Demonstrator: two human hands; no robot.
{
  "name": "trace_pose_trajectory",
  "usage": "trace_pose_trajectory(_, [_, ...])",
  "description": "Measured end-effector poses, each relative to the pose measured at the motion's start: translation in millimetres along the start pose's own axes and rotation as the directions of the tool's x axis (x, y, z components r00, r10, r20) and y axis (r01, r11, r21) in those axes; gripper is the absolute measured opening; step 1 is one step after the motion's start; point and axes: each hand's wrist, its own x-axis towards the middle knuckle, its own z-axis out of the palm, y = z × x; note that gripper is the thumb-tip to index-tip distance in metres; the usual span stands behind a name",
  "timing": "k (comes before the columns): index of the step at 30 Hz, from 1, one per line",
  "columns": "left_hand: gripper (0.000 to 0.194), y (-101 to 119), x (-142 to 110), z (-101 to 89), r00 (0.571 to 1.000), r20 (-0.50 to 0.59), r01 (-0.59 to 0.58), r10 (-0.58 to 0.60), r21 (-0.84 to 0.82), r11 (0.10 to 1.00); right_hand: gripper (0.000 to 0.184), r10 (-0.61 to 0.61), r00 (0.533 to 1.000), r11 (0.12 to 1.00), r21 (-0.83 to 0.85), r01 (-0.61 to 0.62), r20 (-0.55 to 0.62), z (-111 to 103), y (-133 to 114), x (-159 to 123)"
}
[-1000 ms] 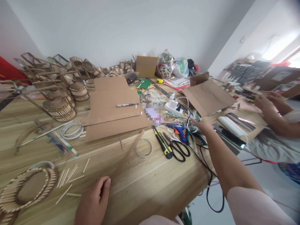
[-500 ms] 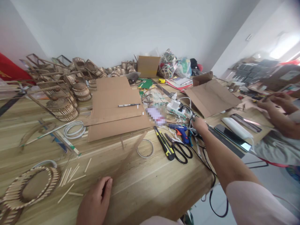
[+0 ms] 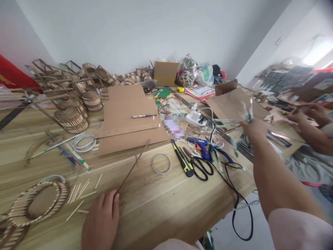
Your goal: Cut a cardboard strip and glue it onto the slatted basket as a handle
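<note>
At the front left, my left hand (image 3: 101, 219) is closed on the end of a thin brown strip (image 3: 134, 163), seen almost edge-on and slanting away over the table. My right hand (image 3: 256, 131) is raised over the right side, fingers wrapped round a bunch of green-and-white strips (image 3: 247, 113), smeared by motion. Left of that hand lie blue-handled pliers (image 3: 222, 152), a blue glue gun (image 3: 199, 144), black-handled scissors (image 3: 201, 170) and a yellow-black utility knife (image 3: 183, 159). A tape ring (image 3: 161, 164) lies between both hands.
Slatted wooden buckets (image 3: 71, 119) crowd the back left, beside cardboard sheets (image 3: 130, 128). Short wooden sticks (image 3: 82, 189) and a slatted ring piece (image 3: 39, 203) lie front left. A black cable (image 3: 238, 194) hangs over the edge. Another person's hands (image 3: 309, 113) are at the right.
My right hand has moved right and up from beside the power strip, lifting the green-and-white strips, and uncovering the pliers. The brown strip in my left hand has turned edge-on.
</note>
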Motion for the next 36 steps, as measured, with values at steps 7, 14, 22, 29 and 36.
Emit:
trace_pose_trajectory(7, [0.043, 7, 4, -11.1, 0.973, -0.162, -0.150, 0.164, 0.096, 0.984, 0.044, 0.165, 0.953, 0.984, -0.022, -0.176, -0.255, -56, -15, -25])
trace_pose_trajectory(14, [0.025, 50, 19, -55.2, 0.830, -0.322, -0.515, 0.455, -0.131, 0.847, 0.041, 0.060, 0.959, 0.992, -0.090, -0.088, -0.277, -91, -60, -102])
trace_pose_trajectory(22, [0.060, 129, 69, -71.0, 0.620, -0.373, -0.784, 0.690, -0.271, 0.558, 0.014, -0.641, 0.736, 0.766, 0.122, 0.631, 0.219, -68, -138, -221])
trace_pose_trajectory(29, [0.049, 155, 74, -15.6, 0.920, -0.115, -0.316, 0.375, -0.783, 0.536, 0.023, -0.778, 0.607, 0.509, 0.732, 0.453, 0.166, -28, -150, -240])
trace_pose_trajectory(36, [0.056, 181, 54, 8.6, 0.960, 0.272, 0.279, -0.067, -0.919, 0.277, 0.012, -0.493, 0.868, 0.396, 0.873, 0.286, -0.061, 17, -177, -259])
